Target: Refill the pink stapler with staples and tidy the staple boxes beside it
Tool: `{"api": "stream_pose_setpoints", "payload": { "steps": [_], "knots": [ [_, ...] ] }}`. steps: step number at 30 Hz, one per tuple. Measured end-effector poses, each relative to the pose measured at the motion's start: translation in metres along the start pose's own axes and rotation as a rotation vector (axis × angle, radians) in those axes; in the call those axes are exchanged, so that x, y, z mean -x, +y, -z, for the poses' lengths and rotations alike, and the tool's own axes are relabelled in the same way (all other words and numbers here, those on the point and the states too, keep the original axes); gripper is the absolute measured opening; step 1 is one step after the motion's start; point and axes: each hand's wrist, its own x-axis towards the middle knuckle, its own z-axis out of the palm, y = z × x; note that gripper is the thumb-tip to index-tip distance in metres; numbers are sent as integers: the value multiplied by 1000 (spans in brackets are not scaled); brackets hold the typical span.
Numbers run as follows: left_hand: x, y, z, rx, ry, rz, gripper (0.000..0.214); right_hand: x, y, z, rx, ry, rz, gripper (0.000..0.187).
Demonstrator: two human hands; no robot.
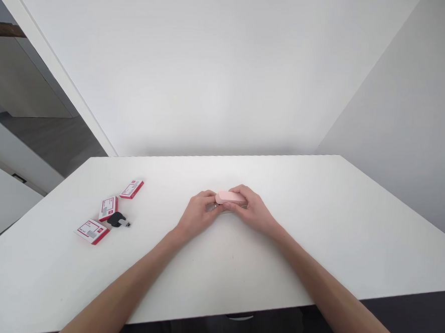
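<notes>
In the middle of the white table, both hands meet around a pink stapler (229,197), its rounded top facing up. My right hand (255,210) wraps its right end, thumb along the near side and fingers over the far side. My left hand (200,213) is closed at the left end, fingertips and thumb pinching there. A small metallic bit shows by the left thumb; the fingers cover the rest. The stapler's underside is mostly hidden.
Three small red-and-white boxes, a far one (132,188), a middle one (109,208) and a near one (92,231), lie on the table (281,190) at left. Beside them is a black tool with a metal tip (117,220). A white wall (220,76) stands behind.
</notes>
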Motion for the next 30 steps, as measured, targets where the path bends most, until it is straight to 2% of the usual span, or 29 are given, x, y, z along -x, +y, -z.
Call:
{"api": "stream_pose_setpoints", "payload": {
  "steps": [4, 8, 13, 18, 25, 30],
  "knots": [
    [1, 0, -1, 7, 20, 1, 35, 1, -2, 0, -104, -17, -63, 32],
    [1, -3, -5, -13, 33, -5, 29, 2, -8, 2, -180, -32, -101, 34],
    [1, -4, -9, -122, 32, -41, 21, 1, -11, 3, -261, -21, -97, 37],
    [1, -3, -10, -84, 26, -67, 25, 0, -10, 4, -378, -58, -92, 43],
    [1, -4, -9, -149, 24, -86, 22, -1, -11, 8, -523, -81, -111, 40],
    [1, -3, -9, -188, 11, -128, 21, -2, -9, 10, -529, -83, -127, 40]
  ]
}}
